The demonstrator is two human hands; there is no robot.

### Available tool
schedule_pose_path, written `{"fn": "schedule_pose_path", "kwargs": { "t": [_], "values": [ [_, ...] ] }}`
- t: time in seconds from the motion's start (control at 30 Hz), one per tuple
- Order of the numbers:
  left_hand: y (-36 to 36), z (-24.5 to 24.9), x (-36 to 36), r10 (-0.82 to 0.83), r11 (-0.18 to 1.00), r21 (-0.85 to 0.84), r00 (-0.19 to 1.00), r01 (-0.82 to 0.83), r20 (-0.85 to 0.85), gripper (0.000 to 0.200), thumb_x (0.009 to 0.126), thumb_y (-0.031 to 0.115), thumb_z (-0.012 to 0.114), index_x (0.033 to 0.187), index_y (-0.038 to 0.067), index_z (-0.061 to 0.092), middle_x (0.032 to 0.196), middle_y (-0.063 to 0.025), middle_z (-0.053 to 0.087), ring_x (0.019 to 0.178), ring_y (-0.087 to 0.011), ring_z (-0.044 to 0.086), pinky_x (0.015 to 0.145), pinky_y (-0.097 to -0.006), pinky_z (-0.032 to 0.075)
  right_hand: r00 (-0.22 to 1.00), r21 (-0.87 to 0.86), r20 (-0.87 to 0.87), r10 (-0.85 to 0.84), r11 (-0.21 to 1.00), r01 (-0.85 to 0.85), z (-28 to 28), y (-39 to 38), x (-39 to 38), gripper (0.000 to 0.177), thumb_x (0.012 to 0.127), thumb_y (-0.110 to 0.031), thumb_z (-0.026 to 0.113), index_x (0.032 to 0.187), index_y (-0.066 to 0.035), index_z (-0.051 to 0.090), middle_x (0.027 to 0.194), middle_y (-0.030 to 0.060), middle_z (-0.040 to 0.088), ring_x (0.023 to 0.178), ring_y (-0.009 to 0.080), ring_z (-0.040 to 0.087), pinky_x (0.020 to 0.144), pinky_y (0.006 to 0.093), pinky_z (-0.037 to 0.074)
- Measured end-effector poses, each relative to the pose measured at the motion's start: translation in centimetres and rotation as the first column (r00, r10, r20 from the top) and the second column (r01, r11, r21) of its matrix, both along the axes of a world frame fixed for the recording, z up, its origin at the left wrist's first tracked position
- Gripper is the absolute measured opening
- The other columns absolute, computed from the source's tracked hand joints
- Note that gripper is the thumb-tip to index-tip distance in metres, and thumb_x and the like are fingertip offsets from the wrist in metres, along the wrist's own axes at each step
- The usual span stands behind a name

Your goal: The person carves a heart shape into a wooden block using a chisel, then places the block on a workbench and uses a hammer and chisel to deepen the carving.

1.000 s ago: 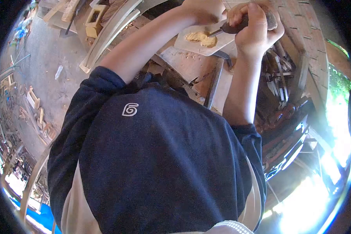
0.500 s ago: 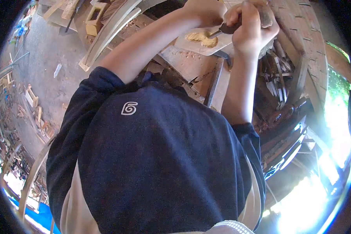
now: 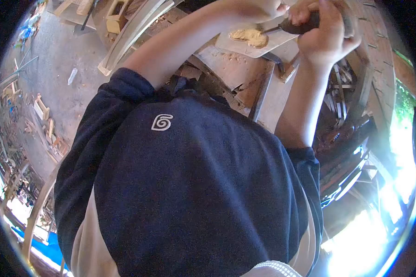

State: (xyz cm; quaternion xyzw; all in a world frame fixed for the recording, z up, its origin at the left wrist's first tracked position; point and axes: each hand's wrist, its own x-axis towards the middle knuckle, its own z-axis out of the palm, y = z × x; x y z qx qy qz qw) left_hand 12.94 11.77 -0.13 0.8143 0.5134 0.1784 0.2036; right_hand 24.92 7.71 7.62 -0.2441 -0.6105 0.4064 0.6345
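At the top right, my right hand [image 3: 326,41] is wrapped round the dark handle of a thin-bladed tool [image 3: 304,24]. The tool's narrow metal shaft points left, its tip at a lumpy yellow paste [image 3: 256,39]. This paste lies on a pale flat board [image 3: 233,45]. My left hand [image 3: 262,8] is beside the tool at the top edge, partly cut off, its visible fingers bent inward; I cannot tell what is in them. Below the board, a dark curved metal piece [image 3: 273,58] sits near my right forearm.
Dusty work surface [image 3: 231,69] with crumbs lies under the board. Curved wooden strips [image 3: 131,34] run along the left, beside a slotted wood block [image 3: 117,18]. Wood offcuts [image 3: 41,108] litter the concrete floor [image 3: 74,51]. A long plank [image 3: 376,69] stands at right, near stacked slats [image 3: 339,92].
My right hand and the tool have shifted right and slightly up in view, and the tool's tip has moved to the paste's right edge. The whole scene has shifted a little as well.
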Motion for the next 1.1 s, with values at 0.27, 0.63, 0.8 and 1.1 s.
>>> {"fn": "schedule_pose_path", "kwargs": {
  "t": [0.27, 0.63, 0.8, 1.1],
  "values": [
    [0.2, 0.5, -0.1, -0.023, 0.999, -0.042, 0.995, 0.028, 0.099, 0.046, 0.093, 0.044, 0.044, 0.096, 0.005, 0.068, 0.091, -0.0180, 0.070, 0.086, -0.0366, 0.067, 0.077, -0.0459, 0.051, 0.999, -0.040, -0.040, 0.025, 0.999, -0.027, -1.2, -0.3, 1.6, 0.021, 0.087, -0.014, 0.056, 0.074, 0.002, 0.051, 0.055, 0.0093, 0.052, 0.040, 0.0157, 0.046, 0.040, 0.0288, 0.040],
    [3.1, -3.9, -0.9, -0.471, 0.848, 0.270, 0.882, 0.456, -0.010, 0.026, 0.088, 0.023, 0.056, 0.083, -0.002, 0.066, 0.086, -0.0194, 0.069, 0.078, -0.0320, 0.067, 0.069, -0.0418, 0.051, 0.998, 0.040, 0.016, 0.054, 0.998, -0.055, -0.8, -1.5, 0.6, 0.013, 0.084, -0.005, 0.051, 0.073, 0.001, 0.055, 0.051, 0.0059, 0.050, 0.037, 0.0113, 0.042, 0.034, 0.0278, 0.034],
    [2.0, -4.0, -1.7, -0.287, 0.741, -0.205, 0.578, 0.639, 0.764, 0.022, 0.085, 0.018, 0.064, 0.090, -0.003, 0.068, 0.087, -0.0083, 0.069, 0.077, -0.0182, 0.063, 0.071, -0.0359, 0.050, 0.995, 0.083, 0.015, 0.103, 0.991, -0.104, 2.9, -3.3, -0.6, 0.014, 0.084, -0.004, 0.049, 0.073, 0.001, 0.056, 0.051, 0.0064, 0.050, 0.035, 0.0114, 0.042, 0.033, 0.0280, 0.034],
    [2.4, -4.3, -1.4, -0.059, 0.755, -0.498, 0.800, 0.427, 0.597, 0.034, 0.092, 0.029, 0.064, 0.106, -0.002, 0.067, 0.095, -0.0101, 0.069, 0.081, -0.0147, 0.059, 0.075, -0.0327, 0.048, 0.995, 0.198, -0.046, 0.091, 0.977, -0.080, 1.3, -4.7, -1.7, 0.011, 0.080, 0.002, 0.048, 0.073, 0.003, 0.056, 0.054, 0.0092, 0.054, 0.038, 0.0126, 0.043, 0.036, 0.0253, 0.037]
  ]
}}
